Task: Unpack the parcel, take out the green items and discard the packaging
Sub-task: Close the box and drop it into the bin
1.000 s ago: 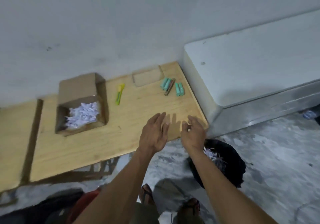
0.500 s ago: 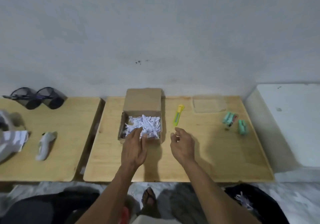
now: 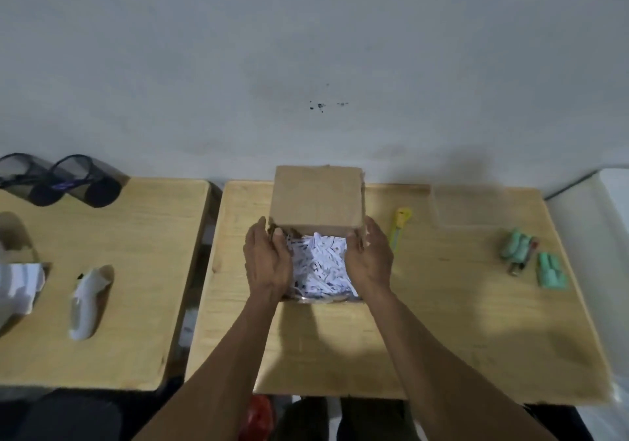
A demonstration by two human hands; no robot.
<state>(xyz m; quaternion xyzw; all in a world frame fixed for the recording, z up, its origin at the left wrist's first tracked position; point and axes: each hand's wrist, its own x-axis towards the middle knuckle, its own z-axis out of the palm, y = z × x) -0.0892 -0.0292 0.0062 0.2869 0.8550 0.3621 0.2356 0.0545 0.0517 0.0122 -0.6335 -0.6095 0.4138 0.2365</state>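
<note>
An open cardboard box (image 3: 318,199) stands at the middle of the wooden table (image 3: 442,338), its lid flap raised at the back. White shredded paper (image 3: 320,267) fills it. My left hand (image 3: 267,263) presses against the box's left side and my right hand (image 3: 369,260) against its right side, thumbs over the rim. Green items (image 3: 515,248) lie at the table's right end, a second green bundle (image 3: 549,270) just beside them.
A yellow-green utility knife (image 3: 400,228) lies right of the box. A clear plastic lid (image 3: 469,204) rests near the wall. A second table (image 3: 136,304) at left carries dark mesh cups (image 3: 81,185), a white tool (image 3: 88,301) and white paper (image 3: 18,285).
The view swung left from the table's right end to the box. Both hands moved from the table's front edge to the box and closed on its sides.
</note>
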